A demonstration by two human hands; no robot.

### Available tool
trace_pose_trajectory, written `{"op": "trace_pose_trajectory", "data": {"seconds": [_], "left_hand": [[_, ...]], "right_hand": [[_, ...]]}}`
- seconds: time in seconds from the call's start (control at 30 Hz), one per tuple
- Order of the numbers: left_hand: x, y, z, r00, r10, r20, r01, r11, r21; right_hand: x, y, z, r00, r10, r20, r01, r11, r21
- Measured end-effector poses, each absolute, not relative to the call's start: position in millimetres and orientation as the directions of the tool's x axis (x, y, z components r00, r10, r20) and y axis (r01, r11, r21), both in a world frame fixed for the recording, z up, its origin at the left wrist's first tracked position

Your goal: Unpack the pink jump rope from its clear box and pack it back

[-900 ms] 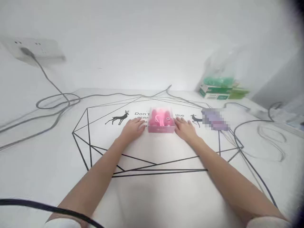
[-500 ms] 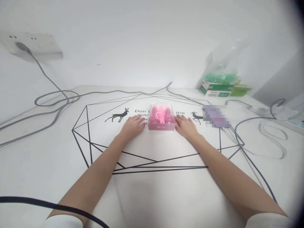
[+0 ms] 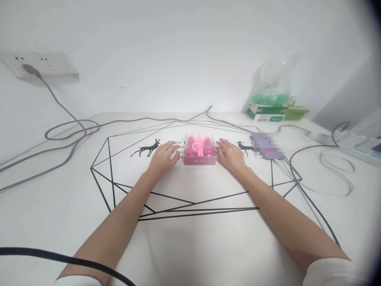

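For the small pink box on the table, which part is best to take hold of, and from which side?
Probably the left and right walls of the pink box, pressed from both sides together. It sits flat on the table, its straight walls stand opposite each other, and the left grip and right grip lie beside them.

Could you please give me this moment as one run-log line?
left hand: open, beside box, apart | right hand: open, beside box, contact unclear | box: on table, pink contents | bag: atop cartons
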State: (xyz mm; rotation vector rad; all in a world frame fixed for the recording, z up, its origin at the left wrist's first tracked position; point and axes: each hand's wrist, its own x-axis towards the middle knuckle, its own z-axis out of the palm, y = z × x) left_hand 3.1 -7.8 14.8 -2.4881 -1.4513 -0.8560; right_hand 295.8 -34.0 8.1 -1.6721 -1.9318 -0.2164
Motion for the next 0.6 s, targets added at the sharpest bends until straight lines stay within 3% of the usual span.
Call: {"op": "trace_pose_trajectory", "data": {"seconds": [0.2, 0.4, 0.6], "left_hand": [[32, -16, 58, 0.487, 0.719, 0.497, 0.755, -0.632, 0.174], [52, -11, 67, 0.617, 0.732, 0.289, 0.725, -0.671, 0.153], [42, -9, 60, 0.679, 0.676, 0.286, 0.673, -0.729, 0.123]], "right_hand": [[283, -41, 30, -0.108, 0.757, 0.645, 0.896, 0.354, -0.267], [277, -45, 28, -0.220, 0.777, 0.590, 0.874, 0.425, -0.234], [277, -42, 19, -0.258, 0.783, 0.566, 0.855, 0.458, -0.244]]}}
